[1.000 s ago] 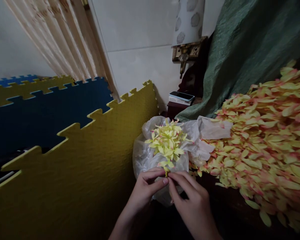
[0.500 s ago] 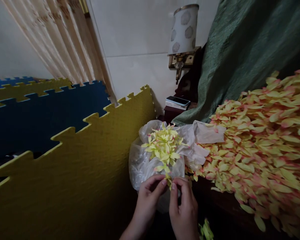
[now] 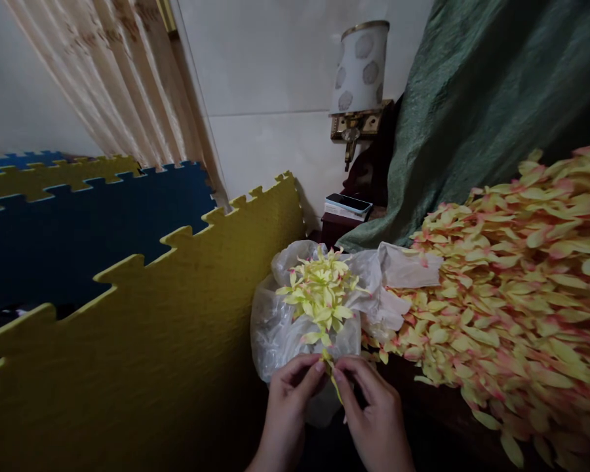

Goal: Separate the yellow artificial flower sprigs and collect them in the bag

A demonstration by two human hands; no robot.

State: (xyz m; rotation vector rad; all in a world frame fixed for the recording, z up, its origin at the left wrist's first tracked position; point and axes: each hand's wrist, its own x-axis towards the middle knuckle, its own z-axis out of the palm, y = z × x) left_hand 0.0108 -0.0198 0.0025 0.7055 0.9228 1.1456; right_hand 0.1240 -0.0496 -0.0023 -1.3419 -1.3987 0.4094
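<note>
My left hand [image 3: 290, 393] and my right hand [image 3: 373, 400] meet at the bottom centre, thumbs and forefingers pinched on one small yellow-green artificial flower [image 3: 333, 381]. Its narrow end points down between the fingertips, and the fingers partly cover it. Just beyond my hands, a pile of yellow artificial flowers [image 3: 322, 288] with pink tips lies on a clear plastic bag [image 3: 268, 328]. One loose flower sits at the near edge of that pile, close to my fingertips.
To the right is a large heap of yellow-pink artificial petals [image 3: 511, 308] below a green cloth [image 3: 437, 124]. Yellow interlocking foam mats [image 3: 177, 341] stand along the left. A phone [image 3: 349, 202] lies on a small box beneath a wall lamp [image 3: 360, 72].
My right hand has shifted slightly right and down, its fingers now lower along the flower piece. The green pieces at the bottom right are out of sight. The view has tilted slightly up.
</note>
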